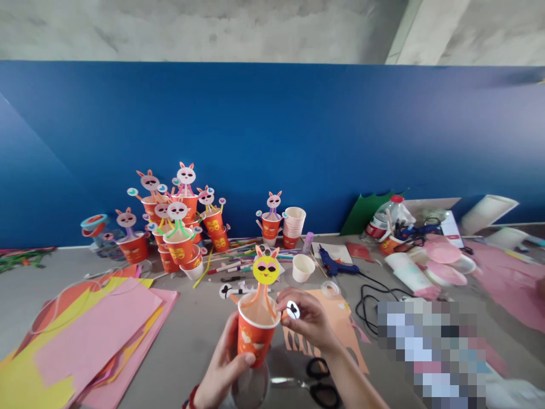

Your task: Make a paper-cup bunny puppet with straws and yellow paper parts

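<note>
My left hand point(225, 359) is wrapped round an orange-red paper cup point(256, 336), held upright with its mouth tilted toward me. A yellow round bunny face point(266, 270) with pinkish ears stands above the cup on orange stems that run down inside it. On the cup's left side, a white paper disc point(225, 292) with a black mark sticks out on an orange strip. At the right rim, my right hand point(310, 319) pinches a matching paper disc point(293, 309) by its edge or strip; the exact contact is partly hidden by the fingers.
Finished-looking bunny cups point(177, 247) cluster at the back left. A cup stack point(293, 227), a blue glue gun point(336, 264) and a white cup point(303, 268) stand behind my hands. Black-handled scissors point(319, 392) lie in front, coloured paper point(106, 335) left, orange paper point(336, 318) right.
</note>
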Demonstrator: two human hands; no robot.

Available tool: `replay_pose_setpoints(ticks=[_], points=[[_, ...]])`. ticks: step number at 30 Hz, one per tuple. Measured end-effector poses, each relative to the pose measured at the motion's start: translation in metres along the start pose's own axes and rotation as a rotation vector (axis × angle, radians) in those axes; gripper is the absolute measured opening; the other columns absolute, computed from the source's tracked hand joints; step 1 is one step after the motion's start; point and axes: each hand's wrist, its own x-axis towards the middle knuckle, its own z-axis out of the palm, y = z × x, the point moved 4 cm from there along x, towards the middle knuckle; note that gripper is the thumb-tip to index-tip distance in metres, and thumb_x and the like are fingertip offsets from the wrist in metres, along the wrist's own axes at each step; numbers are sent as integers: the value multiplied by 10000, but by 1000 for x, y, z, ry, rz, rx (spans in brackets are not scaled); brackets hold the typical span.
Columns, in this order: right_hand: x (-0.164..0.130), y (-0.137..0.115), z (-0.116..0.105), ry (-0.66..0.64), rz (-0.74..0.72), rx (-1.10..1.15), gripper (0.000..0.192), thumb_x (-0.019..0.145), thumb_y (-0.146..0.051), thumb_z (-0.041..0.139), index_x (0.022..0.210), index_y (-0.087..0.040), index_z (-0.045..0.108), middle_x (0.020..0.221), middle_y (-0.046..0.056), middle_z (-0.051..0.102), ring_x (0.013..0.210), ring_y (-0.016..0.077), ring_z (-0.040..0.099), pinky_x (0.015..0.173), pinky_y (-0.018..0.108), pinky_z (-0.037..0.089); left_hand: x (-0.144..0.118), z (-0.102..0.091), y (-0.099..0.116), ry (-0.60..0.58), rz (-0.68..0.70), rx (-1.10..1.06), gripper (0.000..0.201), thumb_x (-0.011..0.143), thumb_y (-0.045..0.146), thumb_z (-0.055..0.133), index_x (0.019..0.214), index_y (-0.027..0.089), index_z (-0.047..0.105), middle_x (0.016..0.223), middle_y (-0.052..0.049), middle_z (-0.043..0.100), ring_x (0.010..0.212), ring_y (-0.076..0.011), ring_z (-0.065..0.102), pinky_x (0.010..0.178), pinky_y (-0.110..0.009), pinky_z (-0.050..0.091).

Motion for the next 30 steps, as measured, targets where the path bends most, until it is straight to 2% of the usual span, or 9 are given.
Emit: replay_pose_setpoints(ticks=[10,15,20,24,30], points=[[-2,1,1,3,-3,24,151,836,-384,740,877,-239,730,817,43,722,800,200,672,757,313,544,-1,-5,-5,-2,18,-8,793,701,304,819,1419,305,482,1421,-109,565,1340,-398,458,1095,-511,395],[-1,0,0,-32,-19,45,117,842,-338,742,915,-248,730,825,38,717,818,200,671,782,318,533,-1,1,-1,-3,12,-12,782,694,322,823,1405,310,498,1431,-104,557,1342,-395,455,1091,-505,396],[3,-8,0,-87,-45,17,131,836,-335,746,935,-252,725,825,37,714,786,196,676,749,308,538,-2,8,5,-6,-7,-60,774,679,347,830,1386,283,522,1386,-125,592,1267,-392,532,1040,-480,445],[7,-18,2,-95,-101,-15,116,820,-274,760,923,-245,717,816,33,712,758,190,669,720,297,540,-3,7,5,-4,-27,-55,801,669,359,834,1395,261,510,1393,-137,581,1192,-378,591,988,-455,487],[7,-24,2,-137,-162,-19,87,847,-260,731,911,-212,697,764,35,692,714,173,653,658,268,515,-2,3,3,-108,-40,-35,825,711,373,804,1444,274,440,1329,-136,619,1059,-340,660,926,-444,518]])
